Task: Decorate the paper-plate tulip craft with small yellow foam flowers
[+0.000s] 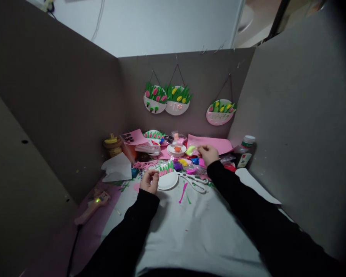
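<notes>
My right hand (209,154) is closed, its fingertips pinching the edge of a small yellow-green packet of modelling clay (190,150) above a heap of similar coloured packets. My left hand (150,181) has its fingers curled together at the left edge of a white paper plate (168,181) decorated with green paper grass and pink tulips. Whether anything sits between those fingers cannot be seen. White-handled scissors (200,187) lie right of the plate, beside a magenta modelling tool (183,193).
Grey panels enclose the table on three sides. Decorated plates (178,108) hang from the back panel. A pink glue gun (93,207) with a lit light lies left, its cord running forward. A capped bottle (244,152) stands right, near white card (256,186).
</notes>
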Motion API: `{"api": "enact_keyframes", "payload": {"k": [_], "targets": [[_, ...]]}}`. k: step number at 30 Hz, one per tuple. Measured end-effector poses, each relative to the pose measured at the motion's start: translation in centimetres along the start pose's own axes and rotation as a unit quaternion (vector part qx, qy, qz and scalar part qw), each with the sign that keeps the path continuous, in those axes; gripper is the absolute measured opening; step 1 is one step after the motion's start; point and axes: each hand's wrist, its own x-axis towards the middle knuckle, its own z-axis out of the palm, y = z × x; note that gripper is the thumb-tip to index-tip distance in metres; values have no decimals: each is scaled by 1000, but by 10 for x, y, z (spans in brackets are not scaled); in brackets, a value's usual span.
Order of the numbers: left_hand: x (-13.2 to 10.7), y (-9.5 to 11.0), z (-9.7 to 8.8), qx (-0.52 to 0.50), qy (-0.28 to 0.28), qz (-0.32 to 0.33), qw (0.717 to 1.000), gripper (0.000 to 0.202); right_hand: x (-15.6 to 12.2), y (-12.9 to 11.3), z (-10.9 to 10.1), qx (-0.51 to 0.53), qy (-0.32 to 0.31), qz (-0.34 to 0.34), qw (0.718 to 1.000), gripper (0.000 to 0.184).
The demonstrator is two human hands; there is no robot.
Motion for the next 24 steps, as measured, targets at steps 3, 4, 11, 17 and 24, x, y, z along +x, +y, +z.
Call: {"api": "enact_keyframes", "payload": {"k": [3,4,11,17,24], "targets": [[3,-3,0,-13,18,-27,999,21,37,7,-4,-21,-16,34,999,20],[3,-4,-1,-15,23,-29,999,21,40,12,-5,-38,-33,43,998,21],[2,0,-1,18,13,-20,1000,23,-11,47,-3,-237,-186,-14,954,13],[-4,2,2,72,-11,36,997,19,-26,49,25,-392,-229,-109,884,18],[6,10,-12,44,104,64,992,15,-11,16,17,-426,-150,-122,884,16]]}}
